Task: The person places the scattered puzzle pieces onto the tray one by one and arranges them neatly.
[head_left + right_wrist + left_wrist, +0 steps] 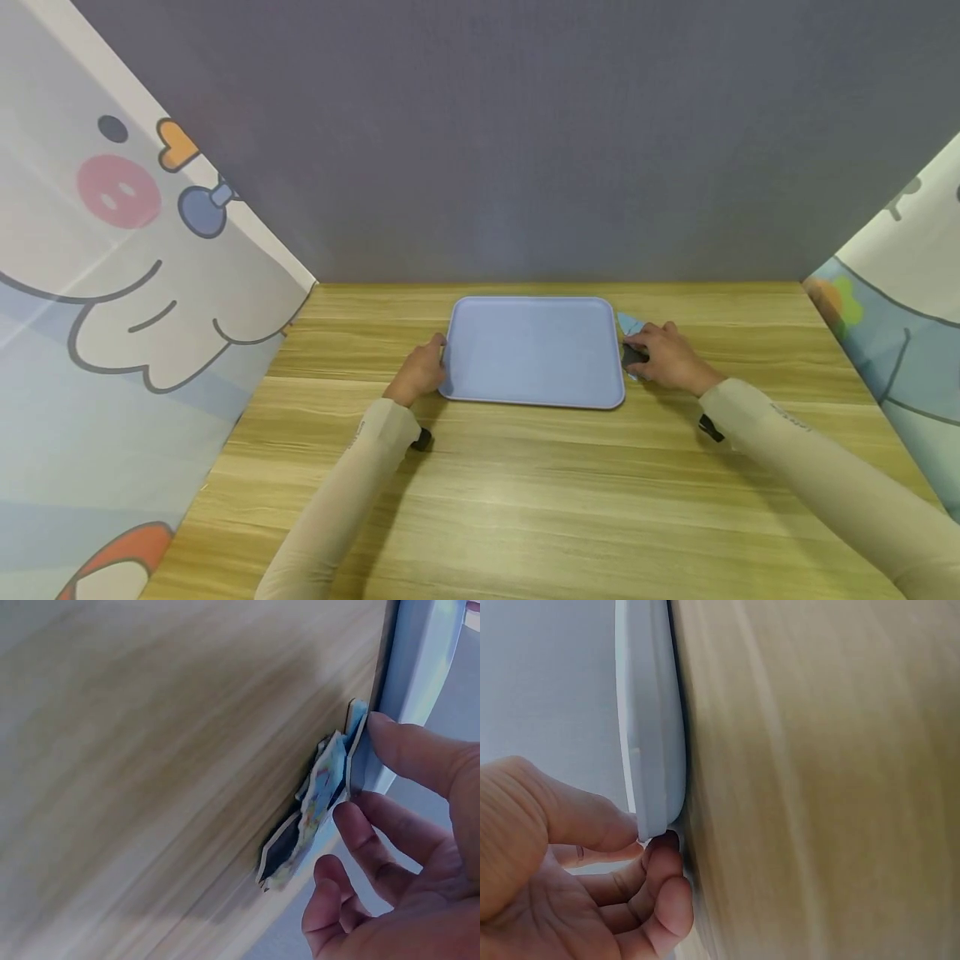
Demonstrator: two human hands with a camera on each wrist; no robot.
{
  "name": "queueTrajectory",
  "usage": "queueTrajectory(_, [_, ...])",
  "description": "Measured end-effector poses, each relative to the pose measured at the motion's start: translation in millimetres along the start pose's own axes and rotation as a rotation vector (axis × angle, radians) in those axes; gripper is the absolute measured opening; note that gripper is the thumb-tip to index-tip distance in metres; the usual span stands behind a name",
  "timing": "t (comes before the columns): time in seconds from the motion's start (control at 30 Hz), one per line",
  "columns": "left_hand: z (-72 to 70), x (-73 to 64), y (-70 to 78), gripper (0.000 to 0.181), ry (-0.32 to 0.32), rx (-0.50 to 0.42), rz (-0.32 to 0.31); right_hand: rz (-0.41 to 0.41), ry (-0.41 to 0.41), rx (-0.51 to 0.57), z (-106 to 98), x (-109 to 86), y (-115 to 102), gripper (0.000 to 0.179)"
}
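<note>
A pale blue rectangular tray (532, 350) lies on the table. At its left side, my left hand (422, 372) pinches the rim; the left wrist view shows the thumb on the tray's edge (651, 720) and the fingertips beneath it. By the tray's right side, my right hand (670, 358) pinches a thin flat piece (357, 759), dark on one face, between thumb and index finger. Under and beside it lies a small heap of irregular flat pieces (324, 784) with pale edges, some printed light blue, others dark. Part of the heap is hidden by the hand in the head view.
The wood-grain table (510, 492) meets a grey panel (525, 142) just behind the tray. Cartoon-printed walls (150, 275) stand on the left and right. Both forearms wear light sleeves, with dark straps at the wrists.
</note>
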State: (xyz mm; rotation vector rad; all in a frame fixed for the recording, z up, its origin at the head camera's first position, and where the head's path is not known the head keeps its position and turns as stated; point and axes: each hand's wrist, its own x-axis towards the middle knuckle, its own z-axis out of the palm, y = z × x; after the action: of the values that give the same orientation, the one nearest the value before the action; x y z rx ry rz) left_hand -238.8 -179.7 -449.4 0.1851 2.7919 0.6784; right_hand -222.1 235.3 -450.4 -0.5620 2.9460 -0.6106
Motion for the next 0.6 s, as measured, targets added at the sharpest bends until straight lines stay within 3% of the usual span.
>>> queueTrajectory(0.17, [-1.3, -0.6, 0.6, 0.043, 0.003, 0.012, 0.017, 0.001, 0.017, 0.011, 0.6, 1.7, -2.1, 0.050])
queueTrajectory(0.6, [-1.3, 4.1, -12.6, 0.037, -0.023, -0.069, 0.090, -0.039, -0.005, 0.013, 2.7, 2.4, -2.7, 0.052])
